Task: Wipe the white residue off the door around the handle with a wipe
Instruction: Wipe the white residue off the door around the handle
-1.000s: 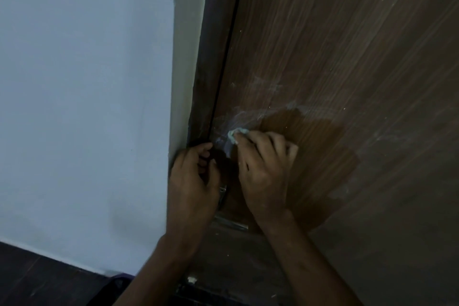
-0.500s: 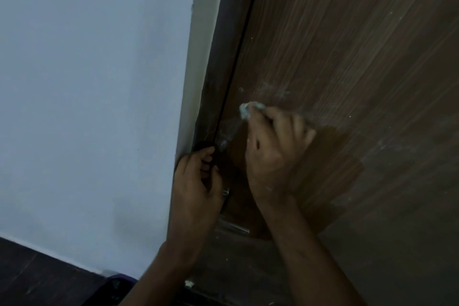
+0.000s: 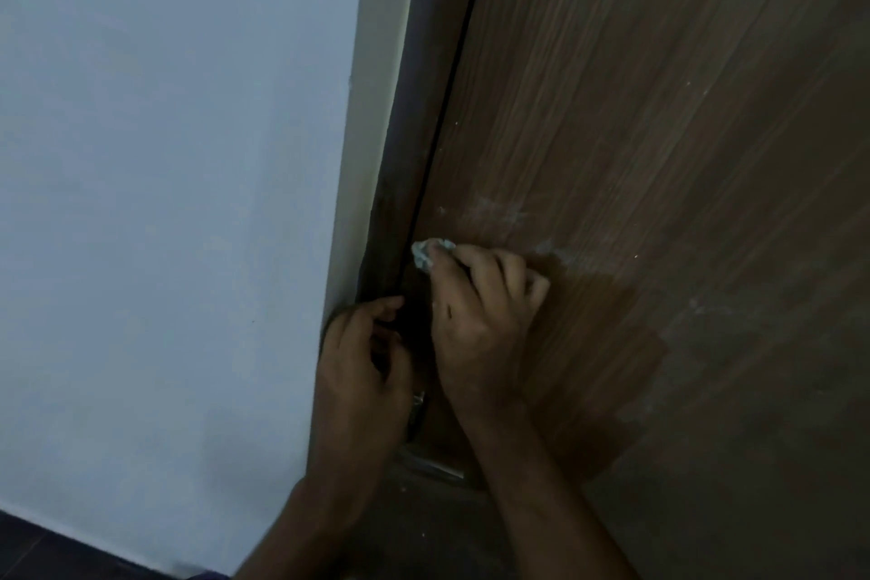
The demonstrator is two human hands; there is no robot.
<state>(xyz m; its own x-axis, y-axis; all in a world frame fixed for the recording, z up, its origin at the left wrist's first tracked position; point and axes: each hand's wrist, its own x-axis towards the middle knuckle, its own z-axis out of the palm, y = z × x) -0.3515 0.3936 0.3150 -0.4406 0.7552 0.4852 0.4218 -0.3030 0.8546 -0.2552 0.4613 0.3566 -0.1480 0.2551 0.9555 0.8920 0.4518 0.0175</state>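
Fingers of our right hand (image 3: 475, 320) curl round a small crumpled wipe (image 3: 430, 252), pinching it and pressing it flat against the door, while those of our left hand (image 3: 362, 367) are bent round the dark handle (image 3: 414, 334) at the door's edge, gripping it.

Largest before us is the pale wall (image 3: 165, 203), filling the left half of the view. Next comes the brown wood-grain door (image 3: 659, 132), which takes up the right half. Between them runs the cream door frame (image 3: 376, 108), with a dark gap along the door's edge. A darker, damp-looking patch (image 3: 602, 344) spreads across the door to the right of our right hand. White residue (image 3: 494, 212) smears the wood just above the wipe, with fainter streaks (image 3: 560, 252) to the right of our knuckles. The wipe sits near the door's edge, just above the handle. Below our left hand a small metal strip (image 3: 433, 466) shows on the door.
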